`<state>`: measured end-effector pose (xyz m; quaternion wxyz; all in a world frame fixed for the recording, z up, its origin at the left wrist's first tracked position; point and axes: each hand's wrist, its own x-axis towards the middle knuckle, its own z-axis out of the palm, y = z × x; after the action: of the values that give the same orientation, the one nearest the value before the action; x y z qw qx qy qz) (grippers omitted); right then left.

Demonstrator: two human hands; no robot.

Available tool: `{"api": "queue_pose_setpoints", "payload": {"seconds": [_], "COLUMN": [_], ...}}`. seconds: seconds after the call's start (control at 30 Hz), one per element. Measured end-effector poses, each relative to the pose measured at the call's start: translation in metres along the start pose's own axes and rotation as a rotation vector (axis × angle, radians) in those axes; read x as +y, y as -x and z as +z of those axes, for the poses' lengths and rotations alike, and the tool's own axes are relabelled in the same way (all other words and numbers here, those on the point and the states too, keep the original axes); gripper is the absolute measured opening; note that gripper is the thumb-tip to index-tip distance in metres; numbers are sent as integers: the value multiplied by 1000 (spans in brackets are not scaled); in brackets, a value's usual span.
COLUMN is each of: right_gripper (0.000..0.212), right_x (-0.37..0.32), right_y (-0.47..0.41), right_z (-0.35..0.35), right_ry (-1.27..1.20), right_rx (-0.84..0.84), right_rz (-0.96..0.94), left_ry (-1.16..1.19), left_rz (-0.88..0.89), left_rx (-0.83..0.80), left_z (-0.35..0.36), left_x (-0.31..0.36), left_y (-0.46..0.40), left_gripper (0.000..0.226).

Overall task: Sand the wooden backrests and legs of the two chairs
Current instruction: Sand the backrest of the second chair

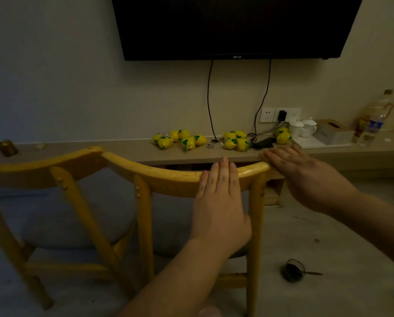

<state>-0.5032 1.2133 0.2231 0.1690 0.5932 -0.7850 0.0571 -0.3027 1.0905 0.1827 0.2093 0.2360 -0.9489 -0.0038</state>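
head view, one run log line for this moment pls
step: sanding backrest | left hand: flat on right chair backrest | right hand: flat at its right end | sandpaper: not visible

A dark television point(234, 26) hangs on the wall, and two black cables point(209, 99) go down from it. Below is a long shelf point(122, 152) with yellow packets point(180, 139), two white cups point(302, 128), a tissue box point(333, 131) and a clear plastic bottle point(374, 120). A small dark object point(293, 270) lies on the floor.

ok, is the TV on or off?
Off, as far as visible: the TV screen is uniformly black, though two cables hang from it.
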Motion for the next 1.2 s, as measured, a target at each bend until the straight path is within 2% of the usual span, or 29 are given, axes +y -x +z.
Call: {"api": "queue_pose_setpoints", "payload": {"seconds": [0.1,0.2,0.3,0.37,0.5,0.6,0.73,0.87,1.0,1.1,1.2], "right_gripper": [71,62,63,64,60,61,75,74,72,65,59], "right_x": [-6,-30,-16,2,7,-10,-8,-3,-30,-51,-41], "right_y": [3,5,3,1,-3,1,10,9,7,15,17], "right_z": [1,9,7,2,-1,9,19,24,44,56,62], "right_ry": [-101,-129,-92,-84,-138,-175,-161,-307,-438,-407,-315], "right_rx": [87,135,82,51,107,117,126,202,319,325,356], "right_rz": [109,13,-58,18,184,95,-40,164,356,274,183], "left_ry": [5,-3,-5,9,20,19,3,15,11,11,14], "left_rz": [-10,-12,-2,6,3,-2,17,15,12,16,13], "left_rx": [11,26,31,35,52,57,59,75,83,86,89], "left_z": [0,2,3,3,4,6,8,10,13,14,13], "left_x": [3,5,2,0,1,4,0,-1,0,-1,0], "left_y": [-1,-1,0,0,0,-1,0,0,-1,0,0], "left_gripper": [99,99,99,99,101,102,99,99,100,102,101]}}
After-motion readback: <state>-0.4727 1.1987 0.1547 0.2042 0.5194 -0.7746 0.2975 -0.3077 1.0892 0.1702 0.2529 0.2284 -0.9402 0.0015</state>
